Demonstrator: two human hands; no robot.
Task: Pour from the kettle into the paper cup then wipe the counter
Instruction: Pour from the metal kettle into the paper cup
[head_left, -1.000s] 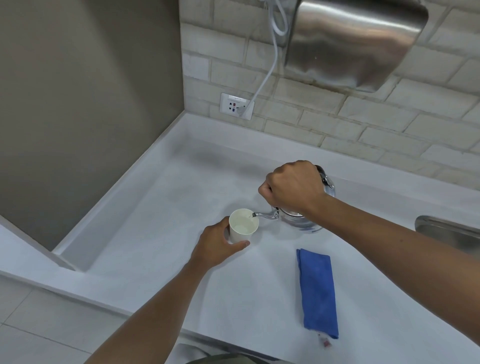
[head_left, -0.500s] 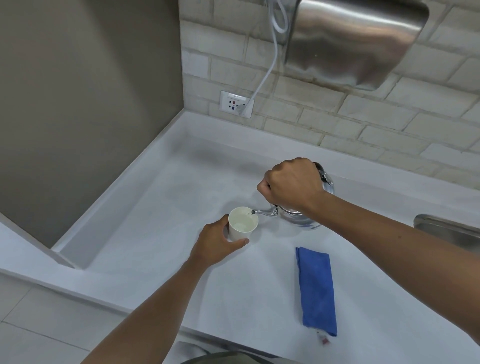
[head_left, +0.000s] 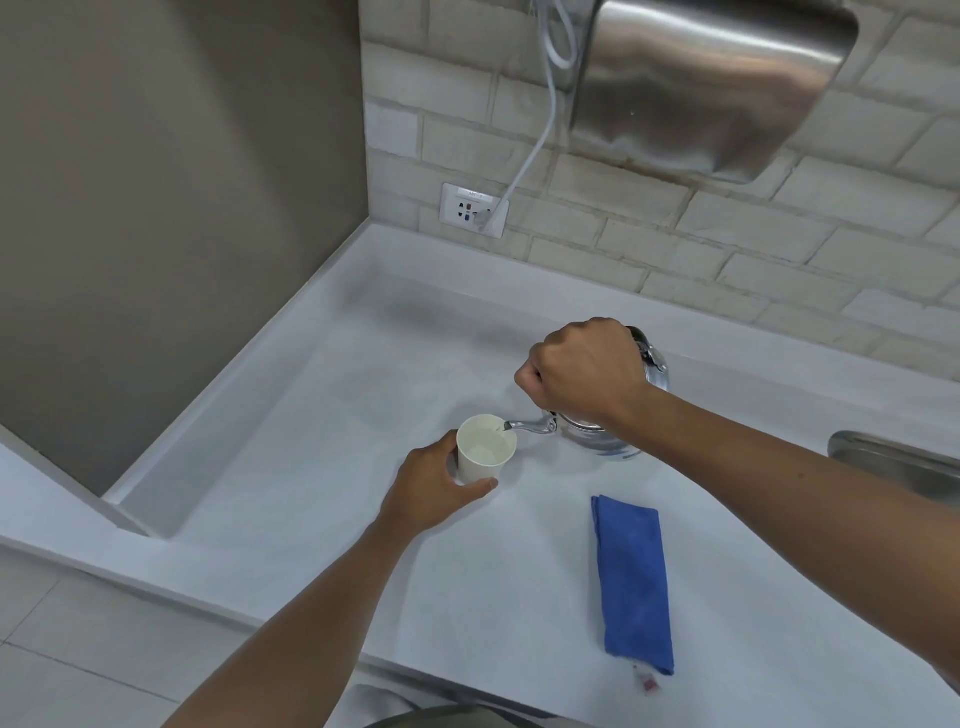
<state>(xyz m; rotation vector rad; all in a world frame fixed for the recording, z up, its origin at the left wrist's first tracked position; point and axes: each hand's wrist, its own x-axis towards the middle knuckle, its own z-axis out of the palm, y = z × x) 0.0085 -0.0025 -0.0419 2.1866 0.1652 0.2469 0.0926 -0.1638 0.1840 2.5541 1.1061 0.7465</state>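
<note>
Cloth comes first from where we stand: a blue cloth (head_left: 632, 584) lies folded in a long strip on the white bench (head_left: 322, 415), near the front edge and to our right, with a small tag at its near end. Neither of our 2 hands touches it.

Our left hand (head_left: 434, 488) sits a little farther in, curled around the lower side of the paper cup (head_left: 485, 449), thumb on the near side and fingers on the far side. The cup stands upright on the bench, its white inside facing us; we cannot tell how much liquid it holds.

Just right of the cup is the steel kettle (head_left: 597, 439), tipped toward it so that the thin spout reaches over the cup's rim. Our right hand (head_left: 584, 371) is closed in a fist over the top of the kettle, gripping what must be its handle, which the fist hides. The kettle's body shows below and behind the wrist, well apart from the cloth.

At the right edge a metal sink (head_left: 893, 460) rim shows. Beyond, the bench meets a pale brick wall (head_left: 675, 249), where a white socket (head_left: 470, 208) takes a white cable (head_left: 530, 156). Above hangs a steel hand dryer (head_left: 711, 83).
</note>
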